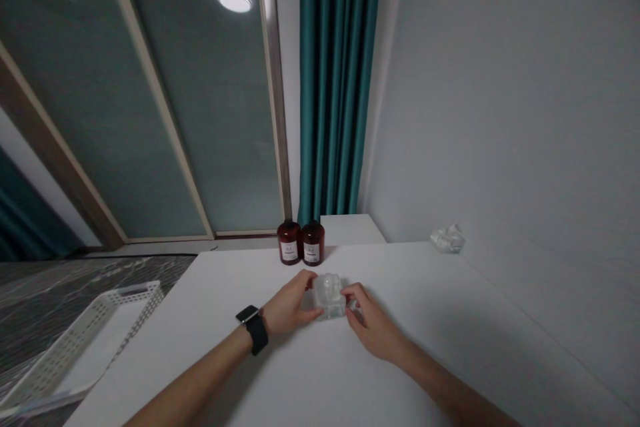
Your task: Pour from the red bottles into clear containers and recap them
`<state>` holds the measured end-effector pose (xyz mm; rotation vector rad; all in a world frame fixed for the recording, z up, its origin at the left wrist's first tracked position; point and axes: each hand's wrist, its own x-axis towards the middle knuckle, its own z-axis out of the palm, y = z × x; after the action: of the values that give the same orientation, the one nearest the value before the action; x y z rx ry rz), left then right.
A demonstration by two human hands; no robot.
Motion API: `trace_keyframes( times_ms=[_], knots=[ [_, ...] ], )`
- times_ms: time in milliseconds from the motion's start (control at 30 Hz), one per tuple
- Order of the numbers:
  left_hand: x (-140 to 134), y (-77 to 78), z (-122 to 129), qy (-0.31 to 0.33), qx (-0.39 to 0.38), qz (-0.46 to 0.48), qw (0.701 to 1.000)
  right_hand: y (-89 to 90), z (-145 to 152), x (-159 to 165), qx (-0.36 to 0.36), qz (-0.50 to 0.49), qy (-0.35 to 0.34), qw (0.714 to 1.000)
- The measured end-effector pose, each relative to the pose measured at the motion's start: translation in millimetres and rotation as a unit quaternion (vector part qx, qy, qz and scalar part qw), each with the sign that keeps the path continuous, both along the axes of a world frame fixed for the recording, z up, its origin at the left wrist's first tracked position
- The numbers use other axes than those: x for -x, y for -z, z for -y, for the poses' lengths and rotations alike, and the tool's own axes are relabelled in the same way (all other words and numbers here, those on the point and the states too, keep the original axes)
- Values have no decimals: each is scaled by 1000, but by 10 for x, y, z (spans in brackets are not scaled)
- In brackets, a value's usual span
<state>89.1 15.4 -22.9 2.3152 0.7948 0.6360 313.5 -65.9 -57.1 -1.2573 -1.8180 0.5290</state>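
Note:
A small see-through plastic box [330, 297] with whitish contents or parts inside is between my two hands, at the middle of the white table. My left hand [290, 303], with a black watch [254, 328] on its wrist, grips the box's left side between thumb and fingers. On the other side, my right hand [373, 323] has its thumb and index finger curled at the right edge of the box. What exactly lies inside the box is too blurred to tell. Just beyond the hands stand two dark red-brown bottles with pale labels, a left bottle [289, 242] and a right bottle [313, 244].
A crumpled white plastic or tissue bundle [447, 239] lies at the table's far right, by the wall. The white table [320, 380] ends at the left, where a white perforated basket [80, 340] stands lower down. Behind are a teal curtain [335, 80] and glass sliding doors [215, 113].

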Motion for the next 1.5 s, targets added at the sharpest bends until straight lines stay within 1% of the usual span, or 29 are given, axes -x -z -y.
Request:
trace_keyframes(
  times_ms=[100, 200, 333, 433, 567, 700, 800, 933, 1067, 1233, 1333, 1500],
  knots=[
    [-248, -2, -51, 9, 1, -6, 1000, -11, -20, -193, -12, -3, 26, 1000],
    [-492, 9, -119, 22, -4, 7, 1000, -15, -31, -401, -13, 4, 45, 999],
    [-785, 13, -217, 24, -4, 0, 1000, 3, -65, -680, -9, 20, 54, 998],
    [-963, -8, -277, 23, 12, -20, 999, 73, -125, -891, -7, 8, 63, 998],
    [-1151, -34, -333, 26, 18, -39, 999, 219, -209, -1194, -18, -13, 128, 991],
    [-1326, 7, -388, 36, 11, -13, 999, 307, -245, -1503, -28, -10, 159, 987],
    [-1465, 64, -435, 49, 11, 16, 999, 341, -255, -1703, -46, -19, 200, 978],
    [-1663, 114, -493, 53, 35, 38, 997, 379, -276, -1872, -70, -59, 270, 959],
    [-1911, 138, -559, 35, 45, 42, 997, 378, -310, -1920, -65, -145, 323, 933],
    [-2307, 181, -695, 43, 30, 51, 997, 361, -343, -1957, -80, -231, 401, 883],
    [-2559, 228, -806, 46, 24, 62, 997, 364, -348, -2023, -78, -268, 425, 861],
    [-2945, 324, -1003, 51, 26, 62, 996, 353, -352, -2140, -79, -290, 451, 840]
  ],
)
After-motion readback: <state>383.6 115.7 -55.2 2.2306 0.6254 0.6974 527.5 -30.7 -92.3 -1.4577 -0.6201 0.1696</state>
